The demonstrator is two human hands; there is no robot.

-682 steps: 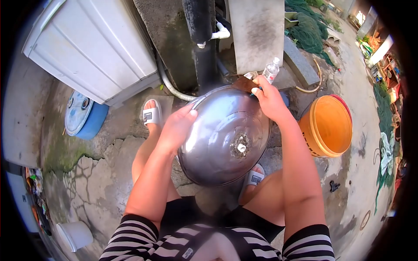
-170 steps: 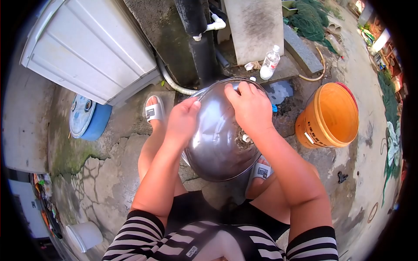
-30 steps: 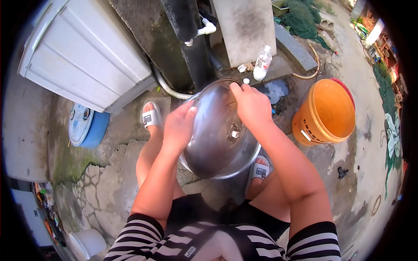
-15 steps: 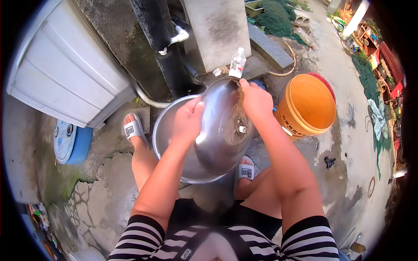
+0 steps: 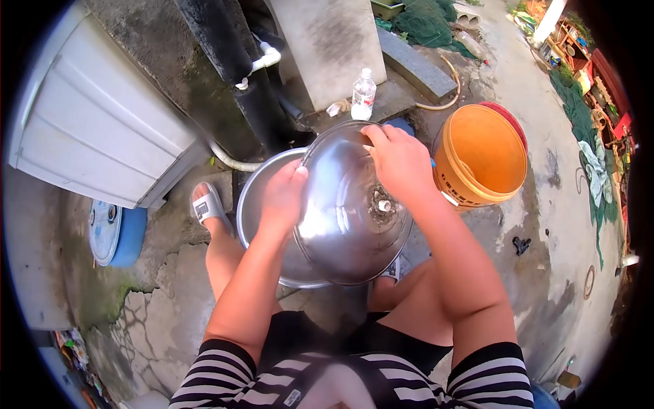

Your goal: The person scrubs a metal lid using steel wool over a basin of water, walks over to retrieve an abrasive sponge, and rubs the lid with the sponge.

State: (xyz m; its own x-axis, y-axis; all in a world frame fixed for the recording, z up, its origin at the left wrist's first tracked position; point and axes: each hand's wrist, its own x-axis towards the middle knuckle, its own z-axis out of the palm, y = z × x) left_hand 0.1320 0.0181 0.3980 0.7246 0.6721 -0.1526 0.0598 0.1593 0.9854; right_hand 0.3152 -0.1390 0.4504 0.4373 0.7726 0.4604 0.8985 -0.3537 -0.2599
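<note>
A round, shiny metal lid (image 5: 334, 218) is held tilted over a wide metal basin (image 5: 289, 278), covering much of its right side. Around the lid's centre is a dark, dirty patch with a small white stub (image 5: 384, 205). My left hand (image 5: 283, 194) is closed on the lid's left rim, thumb on the outer face. At the upper right edge, my right hand (image 5: 398, 160) has its fingers bent over the lid, fingertips on its surface. The undersides of both hands are hidden. Beyond the lid stands a clear plastic bottle (image 5: 364, 95) with a white cap.
An orange bucket (image 5: 446, 160) stands to the right, with a red rim behind it. A large white container (image 5: 102, 116) and a blue drum (image 5: 129, 235) are at left. Pipes (image 5: 235, 102) and a stone slab (image 5: 417, 65) lie ahead. My sandalled feet flank the basin on cracked concrete.
The lid has turned to show more of its outer face and shifted slightly right and down. My right hand's fingers have moved from the top rim further over the lid's surface.
</note>
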